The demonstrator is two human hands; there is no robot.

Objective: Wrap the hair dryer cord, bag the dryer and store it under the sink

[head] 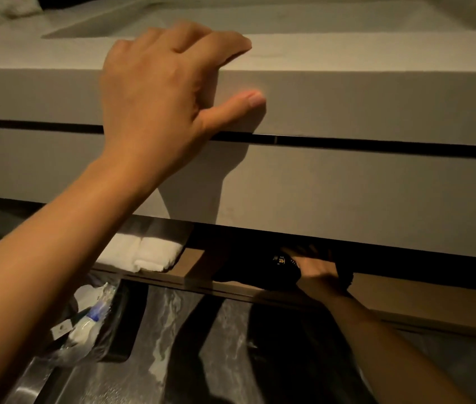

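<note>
The left hand [155, 91] rests on the front edge of the desk [376, 97], with fingers bent over the top and thumb flat on the front, holding nothing. Below the desk, the right hand [318, 272] lies on the black bag [260, 269] on the shelf [435, 301]. Its fingers are in shadow, so I cannot tell its grip. The bag's content is hidden.
</note>
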